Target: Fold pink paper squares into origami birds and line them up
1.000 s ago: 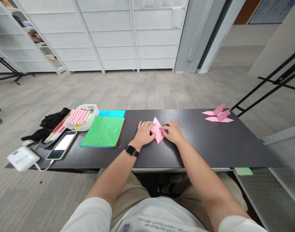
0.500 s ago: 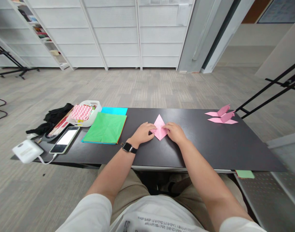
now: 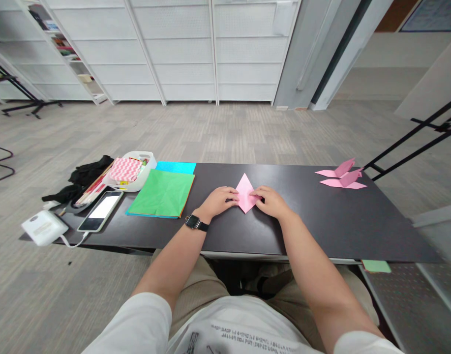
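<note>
A pink sheet of origami paper (image 3: 245, 189), folded into a diamond, lies on the dark table in front of me. My left hand (image 3: 222, 200) pinches its left corner between thumb and fingers. On the opposite side my right hand (image 3: 270, 200) has its fingertips on the right corner, the thumb tucked below. Both side corners are partly covered by my fingers. Two finished-looking pink paper birds (image 3: 343, 178) rest side by side at the far right of the table.
Left of my hands is a stack of coloured paper (image 3: 162, 194), green on top. Beyond it are a phone (image 3: 100, 211), a white power bank (image 3: 44, 227), a white basket (image 3: 149, 167) and black cloth (image 3: 88, 172). Black metal legs (image 3: 413, 132) stand past the table's right end.
My fingers have shifted slightly at the paper's side corners; the right thumb now sits lower. The paper keeps its diamond shape. The whole view has moved a little.
</note>
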### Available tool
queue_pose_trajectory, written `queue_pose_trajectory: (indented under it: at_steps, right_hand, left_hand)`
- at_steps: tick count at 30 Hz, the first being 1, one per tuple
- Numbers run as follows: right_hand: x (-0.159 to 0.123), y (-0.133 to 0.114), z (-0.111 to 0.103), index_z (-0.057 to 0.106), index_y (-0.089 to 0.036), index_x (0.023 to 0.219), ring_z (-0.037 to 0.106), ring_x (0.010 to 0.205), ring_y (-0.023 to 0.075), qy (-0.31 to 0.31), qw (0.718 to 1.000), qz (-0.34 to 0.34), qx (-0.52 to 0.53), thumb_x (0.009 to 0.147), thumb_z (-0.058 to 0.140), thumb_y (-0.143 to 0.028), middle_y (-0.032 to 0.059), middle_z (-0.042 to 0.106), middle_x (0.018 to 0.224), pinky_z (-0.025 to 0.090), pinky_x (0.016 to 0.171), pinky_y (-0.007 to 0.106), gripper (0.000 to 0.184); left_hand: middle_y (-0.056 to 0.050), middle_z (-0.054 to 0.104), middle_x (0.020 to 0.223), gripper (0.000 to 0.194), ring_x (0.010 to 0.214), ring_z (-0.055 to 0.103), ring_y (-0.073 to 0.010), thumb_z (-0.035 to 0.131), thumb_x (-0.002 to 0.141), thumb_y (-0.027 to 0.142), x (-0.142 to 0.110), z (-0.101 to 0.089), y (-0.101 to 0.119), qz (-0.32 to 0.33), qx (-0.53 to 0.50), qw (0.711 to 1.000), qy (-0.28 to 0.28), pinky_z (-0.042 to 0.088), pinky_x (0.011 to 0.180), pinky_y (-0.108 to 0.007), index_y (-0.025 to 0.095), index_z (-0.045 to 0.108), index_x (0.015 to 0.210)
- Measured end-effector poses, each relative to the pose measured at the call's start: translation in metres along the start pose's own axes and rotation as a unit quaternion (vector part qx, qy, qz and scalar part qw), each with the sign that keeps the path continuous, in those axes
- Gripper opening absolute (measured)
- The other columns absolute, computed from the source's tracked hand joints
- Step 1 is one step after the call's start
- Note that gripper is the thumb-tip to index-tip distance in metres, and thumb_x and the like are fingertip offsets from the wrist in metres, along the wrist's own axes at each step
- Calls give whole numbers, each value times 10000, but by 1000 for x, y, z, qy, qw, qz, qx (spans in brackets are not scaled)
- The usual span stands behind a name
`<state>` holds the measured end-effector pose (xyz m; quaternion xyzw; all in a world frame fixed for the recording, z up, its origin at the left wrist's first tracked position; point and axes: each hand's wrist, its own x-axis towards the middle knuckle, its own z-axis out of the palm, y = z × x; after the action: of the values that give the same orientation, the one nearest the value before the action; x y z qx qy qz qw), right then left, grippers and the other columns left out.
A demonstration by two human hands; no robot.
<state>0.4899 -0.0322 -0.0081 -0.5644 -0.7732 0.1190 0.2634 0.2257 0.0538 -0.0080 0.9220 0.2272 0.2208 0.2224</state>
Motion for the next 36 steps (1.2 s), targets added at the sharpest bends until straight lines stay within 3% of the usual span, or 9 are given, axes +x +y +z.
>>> queue_pose_trajectory:
  at_steps: [8,14,17,20,24,27,31,36]
  right_hand:
    - [-4,3,-6,780,-311,1247,668,1131,255,-35,999,-20,12,828,682,-194,57,722,1201,508,1038,418,445]
    - [-3,1,-7,793,-271,1190,675,1029,232,-20,999,-21,21,900,653,-238,67,732,1122,514,999,406,324]
    - [-3,0,-9,785,-268,1196,674,1013,232,-15,999,-18,48,959,665,-363,73,732,1107,527,971,394,282]
    - [-2,0,-5,772,-265,1239,663,1034,241,-2,999,-13,41,923,747,-467,74,717,1116,530,961,382,376]
    - [2,2,9,764,-259,1294,660,1009,234,32,999,24,-14,933,719,-313,68,711,1080,526,946,370,367]
    - [5,3,17,792,-286,1255,669,972,220,50,997,46,-38,961,655,-234,58,719,1056,536,887,351,328]
    - [6,3,19,824,-304,1188,666,975,225,69,996,12,-59,979,644,-216,65,726,1054,533,855,351,290]
    - [8,-5,20,825,-330,1190,647,989,245,66,993,-31,-95,947,676,-155,65,728,1099,512,866,376,335]
  left_hand:
    - [-53,776,1209,234,1149,712,-207,577,1056,291,3,1,4,1,13,1000,11,536,1093,-387,253,807,1076]
    - [-57,763,1140,195,1081,707,-217,566,1052,296,4,1,8,-36,10,999,31,547,1010,-361,230,749,1063]
    - [-58,749,1134,194,1074,700,-216,538,1057,288,4,1,11,-59,5,997,42,549,986,-353,230,723,1060]
    - [-57,734,1129,189,1072,692,-212,512,1061,275,4,1,14,-70,1,996,57,546,977,-348,233,697,1067]
    - [-62,722,1132,189,1076,681,-210,491,1064,269,4,-1,19,-55,-4,996,73,538,982,-350,230,675,1081]
    - [-64,721,1122,138,1064,680,-217,570,1022,286,3,-3,22,-47,-5,995,83,541,978,-359,228,670,1097]
    - [-73,716,1142,218,1096,675,-245,712,923,296,4,-1,21,-55,23,992,108,539,991,-388,221,661,1120]
    - [-63,733,1105,189,1033,677,-255,697,884,209,6,8,17,-115,96,984,98,517,953,-405,229,682,1071]
